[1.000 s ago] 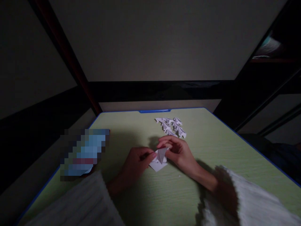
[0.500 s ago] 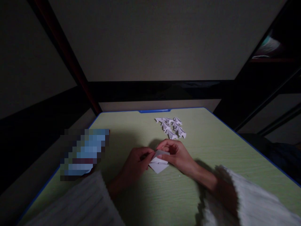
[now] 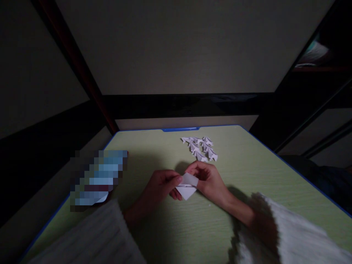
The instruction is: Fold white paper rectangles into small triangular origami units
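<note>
Well, from the left I see a pixelated device (image 3: pixel 103 178) on the pale green tabletop (image 3: pixel 148 146) — perhaps a phone or tablet, though the masking hides which. Next, the left hand (image 3: pixel 163 181) pinches the left edge of a folded white sheet (image 3: pixel 188 192), thumb on top. I judge this sheet only partly folded: it's a plain diamond with a creased band across its middle, lacking the ridges and points of the small paper pieces (image 3: pixel 194 147) clustered beyond it, which look finished to me. Rightmost, the right hand (image 3: pixel 211 179) grips the sheet's right side — some fingertips are hidden.
</note>
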`<state>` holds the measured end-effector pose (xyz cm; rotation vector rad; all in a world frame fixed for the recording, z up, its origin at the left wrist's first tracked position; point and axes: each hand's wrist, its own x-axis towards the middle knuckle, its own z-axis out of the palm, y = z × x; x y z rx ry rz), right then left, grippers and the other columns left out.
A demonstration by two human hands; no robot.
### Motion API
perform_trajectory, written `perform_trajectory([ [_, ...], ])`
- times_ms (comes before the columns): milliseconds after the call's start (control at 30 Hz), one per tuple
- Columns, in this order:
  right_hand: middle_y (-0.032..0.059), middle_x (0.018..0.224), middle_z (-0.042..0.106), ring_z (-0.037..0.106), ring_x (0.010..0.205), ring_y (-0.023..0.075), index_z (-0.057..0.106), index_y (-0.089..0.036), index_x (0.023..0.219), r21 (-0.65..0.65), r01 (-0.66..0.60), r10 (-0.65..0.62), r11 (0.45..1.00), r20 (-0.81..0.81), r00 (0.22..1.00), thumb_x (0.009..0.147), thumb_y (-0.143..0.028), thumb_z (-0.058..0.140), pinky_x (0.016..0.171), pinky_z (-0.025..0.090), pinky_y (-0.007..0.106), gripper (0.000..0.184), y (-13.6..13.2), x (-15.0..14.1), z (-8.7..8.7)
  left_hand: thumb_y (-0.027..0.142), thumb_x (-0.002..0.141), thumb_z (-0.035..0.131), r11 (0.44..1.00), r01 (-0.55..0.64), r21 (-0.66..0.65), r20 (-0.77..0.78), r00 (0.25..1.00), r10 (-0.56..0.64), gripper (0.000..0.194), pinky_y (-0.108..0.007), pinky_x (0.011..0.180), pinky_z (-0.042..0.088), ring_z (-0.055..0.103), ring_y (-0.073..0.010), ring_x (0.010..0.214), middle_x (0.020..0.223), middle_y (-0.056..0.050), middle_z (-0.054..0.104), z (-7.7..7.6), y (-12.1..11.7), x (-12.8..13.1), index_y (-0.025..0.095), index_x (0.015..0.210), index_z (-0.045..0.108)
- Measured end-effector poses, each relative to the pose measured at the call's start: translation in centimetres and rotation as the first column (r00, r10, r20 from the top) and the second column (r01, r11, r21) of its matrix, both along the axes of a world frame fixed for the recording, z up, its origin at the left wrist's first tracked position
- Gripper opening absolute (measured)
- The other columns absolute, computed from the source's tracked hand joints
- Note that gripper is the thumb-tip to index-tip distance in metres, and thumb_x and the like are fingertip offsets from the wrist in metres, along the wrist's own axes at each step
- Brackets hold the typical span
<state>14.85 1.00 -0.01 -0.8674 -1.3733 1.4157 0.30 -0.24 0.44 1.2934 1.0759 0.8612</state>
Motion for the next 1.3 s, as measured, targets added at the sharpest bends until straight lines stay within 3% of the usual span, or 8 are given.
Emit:
perform_trajectory([
  [200, -0.0022, 0.058, 0.054, 0.048, 0.051, 0.0079, 0.054, -0.015, 0.066, 0.034, -0.021, 0.02, 0.999, 0.011, 1.0, 0.055, -0.007, 0.059, 0.047, 0.037, 0.019, 0.015, -0.16, 0.02, 0.03, 0.029, 0.064, 0.055, 0.999, -0.034, 0.014, -0.019, 0.999, 0.034, 0.02, -0.017, 0.037, 0.039, 0.051, -0.0085, 0.034, 0.038, 0.001, 0.056, -0.04, 0.21, -0.04, 0.011, 0.056, 0.058],
  [400, 0.0032, 0.077, 0.056, 0.051, 0.071, 0.013, 0.055, -0.015, 0.084, 0.017, -0.109, 0.11, 0.994, -0.12, 0.987, 0.065, -0.014, 0.047, 0.061, 0.038, 0.023, 0.021, -0.07, 0.79, 0.15, 0.025, 0.068, 0.052, 0.989, -0.106, 0.102, -0.098, 0.988, 0.116, 0.018, -0.017, 0.039, 0.038, 0.049, -0.0075, 0.036, 0.039, 0.002, 0.054, -0.05, 0.02, 0.04, 0.011, 0.058, 0.059],
  [533, -0.0011, 0.06, 0.051, 0.046, 0.055, 0.0097, 0.054, -0.014, 0.07, -0.016, -0.05, 0.051, 0.999, 0.058, 0.997, 0.068, -0.023, 0.054, 0.05, 0.034, 0.021, 0.009, -0.17, 0.43, 0.38, 0.023, 0.069, 0.051, 0.977, -0.083, 0.197, -0.187, 0.975, 0.121, 0.019, -0.017, 0.041, 0.037, 0.049, -0.0078, 0.04, 0.043, 0.002, 0.054, -0.1, -0.34, 0.06, 0.011, 0.057, 0.059],
  [600, -0.0024, 0.054, 0.049, 0.044, 0.051, 0.0086, 0.052, -0.014, 0.063, -0.014, -0.055, 0.056, 0.998, 0.125, 0.991, 0.066, -0.026, 0.058, 0.047, 0.033, 0.02, 0.013, -0.24, 0.1, 0.42, 0.023, 0.07, 0.05, 0.974, -0.06, 0.22, -0.2, 0.974, 0.106, 0.019, -0.017, 0.042, 0.037, 0.049, -0.0078, 0.04, 0.043, 0.002, 0.053, -0.16, -0.41, 0.01, 0.011, 0.057, 0.059],
  [767, -0.0023, 0.053, 0.051, 0.044, 0.048, 0.008, 0.052, -0.014, 0.06, -0.027, -0.013, 0.015, 1.0, 0.096, 0.995, 0.065, -0.031, 0.058, 0.046, 0.034, 0.02, 0.018, -0.04, -0.05, 0.22, 0.03, 0.073, 0.045, 0.987, -0.051, 0.156, -0.085, 0.994, 0.064, 0.026, -0.018, 0.043, 0.04, 0.052, -0.0092, 0.044, 0.048, 0.0, 0.057, -0.34, -0.29, -0.16, 0.011, 0.06, 0.058],
  [900, -0.0032, 0.051, 0.05, 0.043, 0.045, 0.0067, 0.053, -0.014, 0.06, -0.034, 0.038, -0.037, 0.999, 0.048, 0.998, 0.065, -0.029, 0.059, 0.043, 0.033, 0.019, 0.018, 0.15, 0.17, 0.11, 0.025, 0.065, 0.056, 0.994, -0.013, 0.111, -0.101, 0.995, 0.024, 0.015, -0.018, 0.044, 0.041, 0.053, -0.0097, 0.047, 0.052, -0.001, 0.06, -0.29, -0.16, -0.06, 0.011, 0.066, 0.06],
  [1100, -0.0041, 0.049, 0.048, 0.04, 0.043, 0.0061, 0.053, -0.014, 0.059, -0.039, 0.06, -0.059, 0.997, 0.018, 0.998, 0.066, -0.028, 0.059, 0.042, 0.029, 0.019, 0.016, 0.11, 0.21, 0.1, 0.021, 0.064, 0.054, 0.99, -0.091, 0.112, -0.117, 0.988, 0.104, 0.013, -0.017, 0.044, 0.041, 0.051, -0.0087, 0.046, 0.05, 0.0, 0.059, -0.12, 0.08, 0.12, 0.012, 0.057, 0.06],
  [1300, -0.0007, 0.06, 0.052, 0.045, 0.053, 0.0093, 0.056, -0.016, 0.071, 0.125, 0.042, -0.061, 0.991, 0.153, 0.986, 0.071, -0.024, 0.055, 0.047, 0.034, 0.021, 0.008, -0.17, 0.4, 0.26, 0.023, 0.065, 0.054, 0.984, -0.11, 0.141, -0.105, 0.987, 0.125, 0.014, -0.016, 0.042, 0.039, 0.048, -0.0075, 0.044, 0.049, 0.002, 0.056, -0.39, 0.15, -0.03, 0.012, 0.058, 0.06],
])
